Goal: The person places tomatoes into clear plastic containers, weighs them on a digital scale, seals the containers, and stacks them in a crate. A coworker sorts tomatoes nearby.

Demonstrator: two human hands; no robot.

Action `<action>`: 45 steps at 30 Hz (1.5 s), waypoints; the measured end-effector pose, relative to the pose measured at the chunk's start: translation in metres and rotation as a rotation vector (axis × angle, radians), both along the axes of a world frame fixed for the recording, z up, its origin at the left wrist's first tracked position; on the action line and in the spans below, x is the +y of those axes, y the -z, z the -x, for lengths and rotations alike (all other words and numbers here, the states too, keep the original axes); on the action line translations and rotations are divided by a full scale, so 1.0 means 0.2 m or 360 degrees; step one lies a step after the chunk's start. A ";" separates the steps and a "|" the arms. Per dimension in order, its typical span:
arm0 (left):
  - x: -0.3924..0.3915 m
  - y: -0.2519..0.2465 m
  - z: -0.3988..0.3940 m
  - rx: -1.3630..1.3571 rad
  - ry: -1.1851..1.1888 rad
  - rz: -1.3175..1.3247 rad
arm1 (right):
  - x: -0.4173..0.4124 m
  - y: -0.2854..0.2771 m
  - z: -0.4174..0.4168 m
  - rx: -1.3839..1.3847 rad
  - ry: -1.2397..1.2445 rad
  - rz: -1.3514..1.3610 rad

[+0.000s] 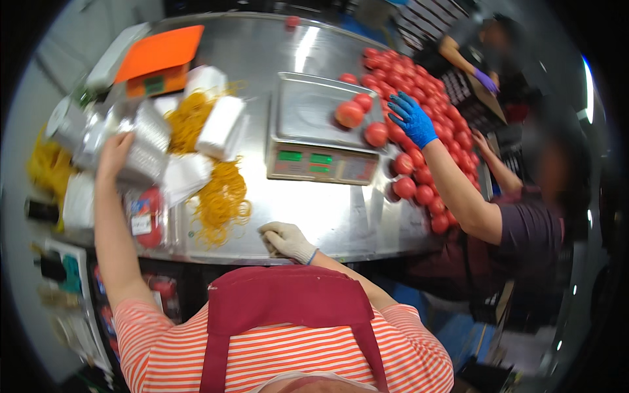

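Note:
My bare left hand (117,150) reaches onto a stack of clear plastic trays (147,132) at the left of the metal table; whether its fingers grip a tray is not plain. Gloved in white knit, my right hand (287,240) rests with curled fingers at the table's front edge, and what is under its fingers is hidden. Between the hands lie yellow rubber bands (223,201) and folded white sheets (186,174). Below my left hand is a clear pack of tomatoes (150,216) with a label. A digital scale (319,118) holds a few tomatoes (350,114).
A large heap of tomatoes (442,127) covers the table's right side. A co-worker's blue-gloved hand (413,120) hovers beside the scale. Another person in purple gloves (486,81) stands at the far right near boxes. An orange box (157,64) stands at the back left.

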State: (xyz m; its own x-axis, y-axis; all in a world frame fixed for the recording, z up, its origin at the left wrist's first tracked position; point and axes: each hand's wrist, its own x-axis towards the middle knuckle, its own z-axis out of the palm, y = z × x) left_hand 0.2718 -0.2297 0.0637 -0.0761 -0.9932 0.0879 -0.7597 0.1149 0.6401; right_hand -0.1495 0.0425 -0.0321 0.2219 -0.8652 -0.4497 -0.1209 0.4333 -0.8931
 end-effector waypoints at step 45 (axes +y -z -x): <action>-0.10 0.44 1.09 -0.0187 0.0024 0.0353 | 0.02 -0.17 0.54 0.0764 0.0664 0.0279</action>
